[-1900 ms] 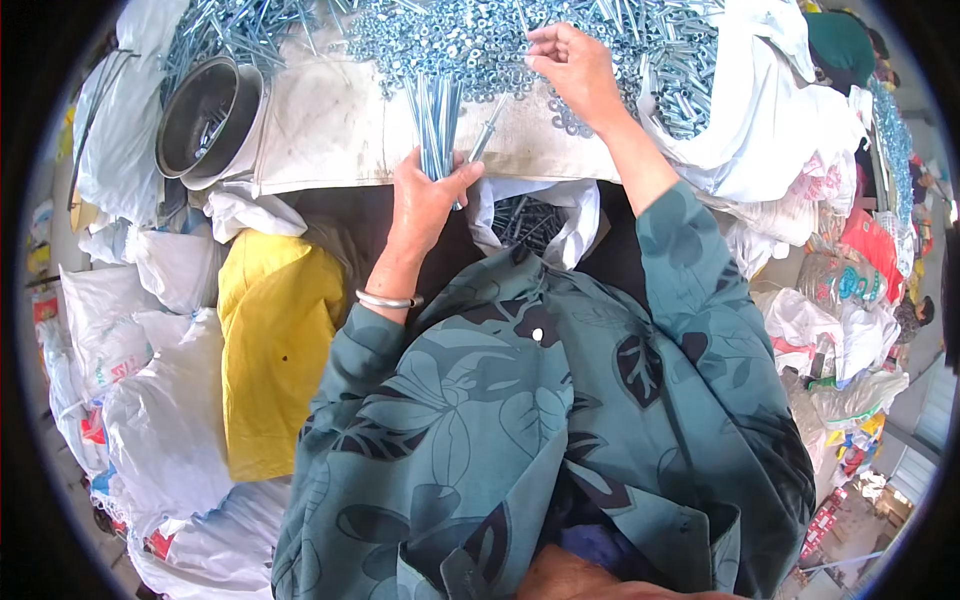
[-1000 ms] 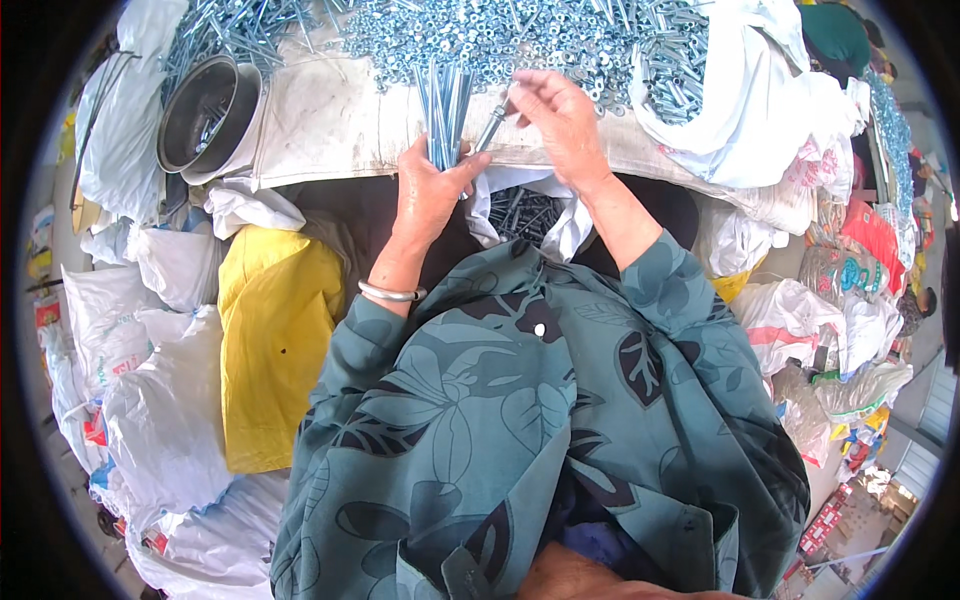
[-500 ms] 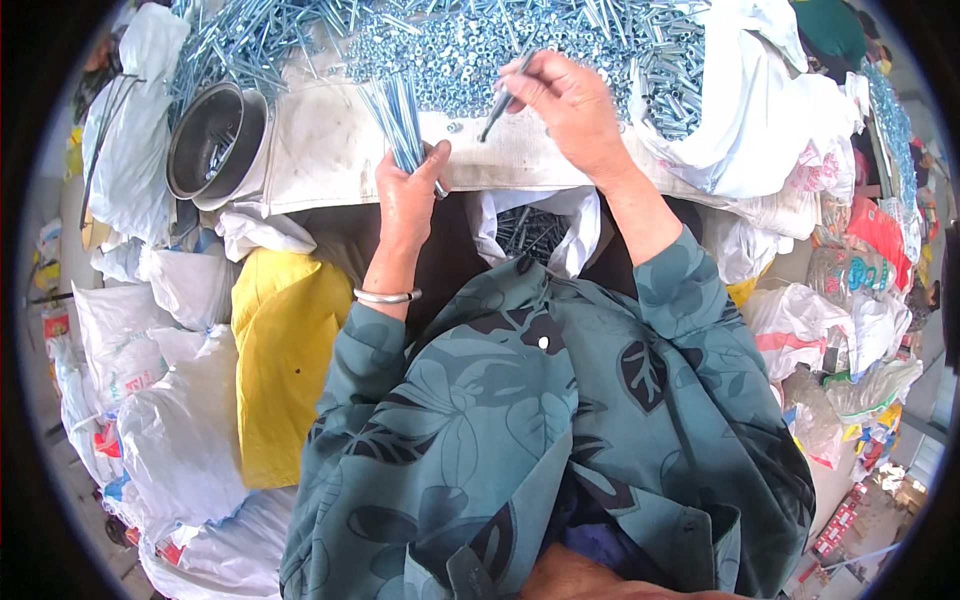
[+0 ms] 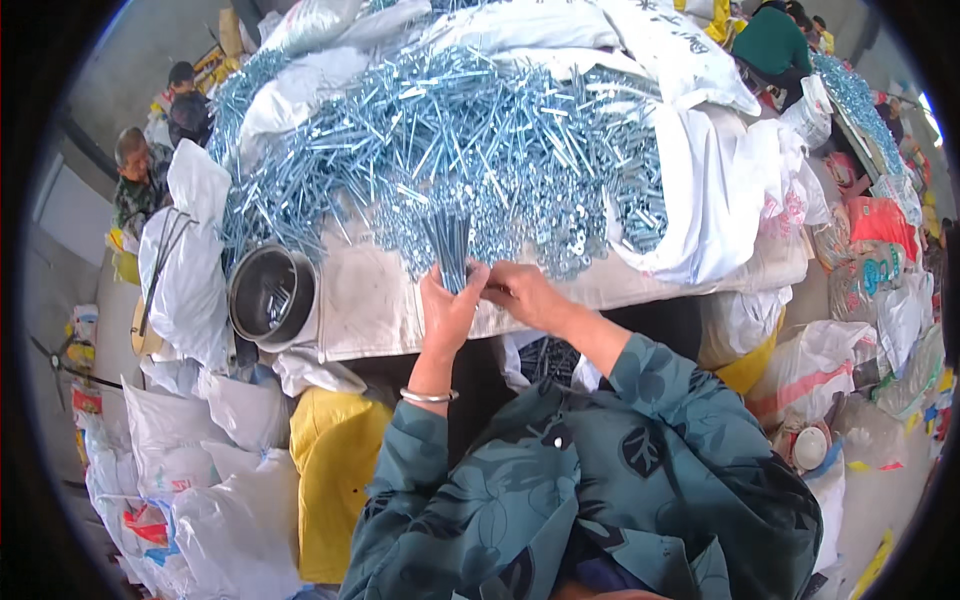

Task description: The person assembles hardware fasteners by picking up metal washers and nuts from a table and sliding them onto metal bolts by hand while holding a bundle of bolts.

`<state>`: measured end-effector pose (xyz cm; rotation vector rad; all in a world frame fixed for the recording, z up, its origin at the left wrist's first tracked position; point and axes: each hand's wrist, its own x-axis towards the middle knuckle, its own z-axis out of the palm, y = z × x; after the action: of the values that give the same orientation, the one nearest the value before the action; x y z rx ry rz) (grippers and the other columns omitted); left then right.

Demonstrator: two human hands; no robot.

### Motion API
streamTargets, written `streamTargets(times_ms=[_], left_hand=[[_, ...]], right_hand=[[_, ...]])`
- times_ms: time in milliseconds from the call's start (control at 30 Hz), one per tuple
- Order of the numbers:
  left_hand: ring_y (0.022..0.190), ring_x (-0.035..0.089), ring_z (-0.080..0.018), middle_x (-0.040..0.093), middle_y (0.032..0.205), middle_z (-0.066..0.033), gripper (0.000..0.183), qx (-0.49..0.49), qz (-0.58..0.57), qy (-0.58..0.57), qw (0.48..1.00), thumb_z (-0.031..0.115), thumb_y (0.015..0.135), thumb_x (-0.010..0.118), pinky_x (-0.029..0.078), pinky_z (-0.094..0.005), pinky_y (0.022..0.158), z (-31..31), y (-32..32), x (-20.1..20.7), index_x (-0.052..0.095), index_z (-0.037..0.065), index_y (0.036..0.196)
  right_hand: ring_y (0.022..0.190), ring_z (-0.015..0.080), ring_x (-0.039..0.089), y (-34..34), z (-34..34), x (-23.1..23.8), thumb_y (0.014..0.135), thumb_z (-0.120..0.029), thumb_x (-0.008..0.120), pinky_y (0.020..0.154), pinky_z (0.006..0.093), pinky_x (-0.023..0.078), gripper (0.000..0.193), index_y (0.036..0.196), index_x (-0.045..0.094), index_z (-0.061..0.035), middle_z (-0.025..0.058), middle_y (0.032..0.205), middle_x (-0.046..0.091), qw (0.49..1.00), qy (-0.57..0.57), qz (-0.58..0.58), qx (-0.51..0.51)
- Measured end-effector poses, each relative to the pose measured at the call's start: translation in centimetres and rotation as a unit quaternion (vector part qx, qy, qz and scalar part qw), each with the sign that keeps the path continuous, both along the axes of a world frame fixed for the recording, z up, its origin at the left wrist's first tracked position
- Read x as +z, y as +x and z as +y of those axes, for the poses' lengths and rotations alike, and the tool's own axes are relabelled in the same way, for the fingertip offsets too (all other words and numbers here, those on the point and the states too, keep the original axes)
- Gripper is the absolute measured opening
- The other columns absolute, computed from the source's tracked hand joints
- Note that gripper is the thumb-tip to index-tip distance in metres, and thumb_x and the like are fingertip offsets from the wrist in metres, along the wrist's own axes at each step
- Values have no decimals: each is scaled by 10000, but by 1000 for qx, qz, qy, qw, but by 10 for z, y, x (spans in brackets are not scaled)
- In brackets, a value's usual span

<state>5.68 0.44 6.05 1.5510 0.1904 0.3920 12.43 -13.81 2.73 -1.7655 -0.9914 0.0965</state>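
Tbl [image 4: 365, 312] w/ loose rods [image 4: 440, 125], nuts [image 4: 520, 222]

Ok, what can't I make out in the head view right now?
All in the head view:
- Lower ends of the rod bundle: hidden by the left hand.
- Whatever the right hand may pinch: hidden by its own fingers.
- Lower part of the white bag: hidden by the shirt.
- Exact count of nuts: too small and crowded.

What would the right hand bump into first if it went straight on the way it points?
Most likely the left hand, on its thumb side, where it grips the rods. The right hand looks very close, perhaps already touching; depth is hard to judge.
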Motion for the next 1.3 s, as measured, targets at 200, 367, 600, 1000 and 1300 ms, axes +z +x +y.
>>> streamTargets(times_ms=[200,367,600,1000,1300], left_hand=[[636,555,-67,627,739,-9,149,28,-2,-14,1000,96,837,733,464,-241,582,-6,5,3,618,9,877],[623,556,-63,624,724,-10,147,33,-13,19,999,104,841,737,454,-234,565,-6,6,3,619,20,871],[612,548,-62,629,682,4,163,65,-36,127,989,147,839,743,447,-256,571,-3,19,-9,670,1,841],[589,539,-51,611,670,12,175,35,-1,87,996,168,827,761,426,-222,539,-2,6,-4,646,38,850],[596,532,-47,607,675,17,178,32,-19,97,995,167,826,767,421,-218,545,-2,9,-4,649,36,847]], right_hand=[[821,362,638,4,3,4,790,-135,751,719,420,508,274,997,620,-12,156,868,634,996,-64,-53,-41],[897,270,677,-4,0,1,834,-145,722,770,358,515,369,1174,619,-47,115,995,684,997,67,26,-42],[952,196,660,8,-12,-10,995,-253,512,878,325,482,368,1287,558,-33,133,1020,694,979,104,124,-127],[875,157,620,-11,-1,-2,1032,-351,453,883,305,459,474,1359,504,-11,76,869,679,974,130,147,-108],[944,175,610,-4,-1,-10,1035,-410,429,942,323,426,537,1401,456,-19,69,901,692,963,141,195,-122]])
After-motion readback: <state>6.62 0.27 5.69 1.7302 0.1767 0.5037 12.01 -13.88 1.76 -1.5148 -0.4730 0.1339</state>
